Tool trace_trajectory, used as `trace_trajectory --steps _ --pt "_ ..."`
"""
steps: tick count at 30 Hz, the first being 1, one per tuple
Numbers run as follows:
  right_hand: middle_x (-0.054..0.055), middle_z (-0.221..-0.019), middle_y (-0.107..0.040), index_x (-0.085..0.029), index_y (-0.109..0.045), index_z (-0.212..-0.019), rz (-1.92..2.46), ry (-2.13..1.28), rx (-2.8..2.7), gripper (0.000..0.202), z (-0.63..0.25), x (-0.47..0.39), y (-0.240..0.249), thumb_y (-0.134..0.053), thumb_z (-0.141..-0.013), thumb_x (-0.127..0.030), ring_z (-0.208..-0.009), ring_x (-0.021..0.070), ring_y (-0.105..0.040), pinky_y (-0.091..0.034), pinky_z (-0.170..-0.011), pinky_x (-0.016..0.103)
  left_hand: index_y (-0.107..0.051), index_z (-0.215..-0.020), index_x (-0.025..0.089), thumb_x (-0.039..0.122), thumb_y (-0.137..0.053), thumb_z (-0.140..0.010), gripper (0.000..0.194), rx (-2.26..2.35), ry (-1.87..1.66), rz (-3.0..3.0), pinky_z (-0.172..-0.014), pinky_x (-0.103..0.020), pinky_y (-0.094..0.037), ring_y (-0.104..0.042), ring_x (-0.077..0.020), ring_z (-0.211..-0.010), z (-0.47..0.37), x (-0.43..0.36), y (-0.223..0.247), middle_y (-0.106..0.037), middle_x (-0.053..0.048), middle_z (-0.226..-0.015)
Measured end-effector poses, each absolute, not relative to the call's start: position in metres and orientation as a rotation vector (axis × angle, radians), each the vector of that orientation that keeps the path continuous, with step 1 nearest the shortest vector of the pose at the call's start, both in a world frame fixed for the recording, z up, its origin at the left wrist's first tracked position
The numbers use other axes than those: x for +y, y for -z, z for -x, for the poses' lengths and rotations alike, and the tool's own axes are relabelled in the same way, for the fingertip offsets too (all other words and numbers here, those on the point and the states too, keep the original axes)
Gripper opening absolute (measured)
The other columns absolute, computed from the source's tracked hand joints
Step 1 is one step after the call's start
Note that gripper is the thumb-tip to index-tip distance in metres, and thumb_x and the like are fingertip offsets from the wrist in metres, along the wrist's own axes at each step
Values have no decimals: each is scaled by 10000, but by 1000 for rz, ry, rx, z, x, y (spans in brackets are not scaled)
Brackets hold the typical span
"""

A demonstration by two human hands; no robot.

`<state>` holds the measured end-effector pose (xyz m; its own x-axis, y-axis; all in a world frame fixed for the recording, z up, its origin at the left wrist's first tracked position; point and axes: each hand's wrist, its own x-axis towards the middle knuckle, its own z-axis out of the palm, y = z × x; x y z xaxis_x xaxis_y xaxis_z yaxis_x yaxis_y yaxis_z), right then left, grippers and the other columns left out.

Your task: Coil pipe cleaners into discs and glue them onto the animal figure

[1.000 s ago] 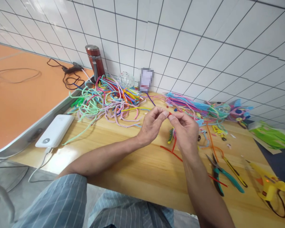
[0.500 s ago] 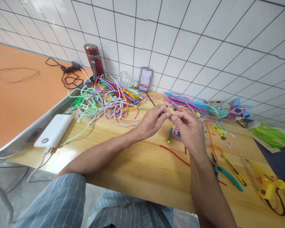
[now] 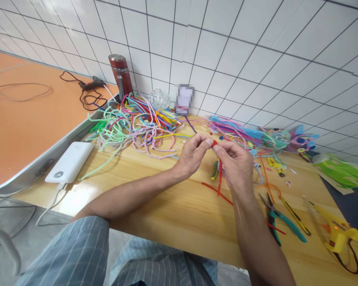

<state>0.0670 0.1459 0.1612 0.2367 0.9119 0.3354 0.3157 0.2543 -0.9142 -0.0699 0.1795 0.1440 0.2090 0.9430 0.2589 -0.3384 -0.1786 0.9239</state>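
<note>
Near the middle of the wooden table, my left hand (image 3: 193, 155) and my right hand (image 3: 237, 161) meet, each pinching a red pipe cleaner (image 3: 220, 178) between thumb and fingers. Its red upper part shows between the fingertips, and a straight end hangs below them, left of my right palm. Beneath, another red strip (image 3: 210, 186) lies on the table, partly behind my right wrist. Green-and-yellow-handled pliers (image 3: 214, 170) lie between my hands, partly covered. A coiled item behind my right hand is mostly hidden.
Tangled pipe cleaners (image 3: 116, 129) fill the back left, beside a red flask (image 3: 121, 77). A white power bank (image 3: 69, 162) lies left. Teal-handled pliers (image 3: 289, 225), a yellow cutter (image 3: 295, 216) and a yellow glue gun (image 3: 337, 230) are at right. A phone (image 3: 184, 99) leans on the wall.
The red pipe cleaner's hanging end now shows fully to the left of my right palm, and more red shows between my fingertips. The whole view has shifted slightly.
</note>
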Motion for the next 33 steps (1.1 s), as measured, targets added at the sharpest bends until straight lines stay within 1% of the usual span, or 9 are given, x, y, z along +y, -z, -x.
trace_trajectory --steps 4,7,9,12,14,17,22,27,33 --pt "-2 -780 -734 -223 -737 -844 1294 -620 -1310 164 -66 146 -163 -743 -868 -385 -701 160 -633 -511 -693 312 -562 -837 191 647 -698 -895 480 646 -1265 -1217 -575 -253 -326 -359 -87 -601 69 181 -143 -451 61 -670" --pt "-18 -727 -663 -222 -700 -811 1400 -450 -1418 151 -71 143 -170 -711 -879 -356 -640 144 -550 -442 -638 305 -610 -860 177 622 -736 -877 463 588 -1218 -1365 -614 -257 -357 -422 -93 -638 74 189 -147 -530 37 -721" --pt "-21 -712 -630 -230 -673 -781 1447 -297 -1544 126 -76 141 -177 -692 -873 -314 -629 147 -518 -417 -629 312 -635 -873 169 559 -735 -891 403 556 -1161 -1509 -639 -260 -368 -450 -101 -667 80 196 -152 -574 23 -759" --pt "-3 -750 -646 -245 -639 -754 1451 -99 -1713 119 -80 139 -183 -665 -870 -249 -665 162 -539 -429 -663 326 -649 -851 166 409 -674 -936 259 592 -1078 -1739 -656 -266 -360 -460 -111 -679 90 204 -158 -591 19 -755" --pt "16 -793 -675 -253 -644 -768 1442 -7 -1778 119 -81 139 -184 -654 -887 -241 -711 181 -573 -442 -695 339 -648 -829 168 318 -643 -941 188 645 -1077 -1863 -674 -272 -360 -476 -118 -689 93 205 -161 -589 19 -740" --pt "35 -837 -708 -259 -691 -820 1428 31 -1777 115 -79 138 -183 -651 -927 -273 -782 208 -618 -464 -740 356 -629 -811 175 271 -616 -952 171 678 -1172 -1912 -689 -278 -369 -490 -123 -693 92 202 -160 -587 17 -733" --pt "19 -834 -738 -238 -757 -891 1423 -180 -1576 110 -74 138 -179 -720 -918 -338 -725 183 -618 -484 -715 340 -601 -840 185 392 -611 -976 248 677 -1272 -1711 -652 -274 -369 -445 -118 -663 83 192 -153 -548 27 -724" --pt "16 -880 -774 -220 -761 -946 1356 -515 -1403 192 -74 141 -171 -738 -907 -406 -736 171 -652 -514 -725 327 -591 -837 186 537 -654 -950 374 595 -1291 -1485 -692 -272 -420 -473 -114 -692 79 189 -152 -546 24 -749" --pt "-6 -792 -717 -222 -719 -865 1323 -505 -1424 178 -77 143 -169 -721 -915 -393 -694 153 -606 -481 -697 314 -599 -819 178 648 -713 -883 488 557 -1257 -1396 -675 -274 -412 -460 -112 -686 75 188 -150 -533 21 -733"
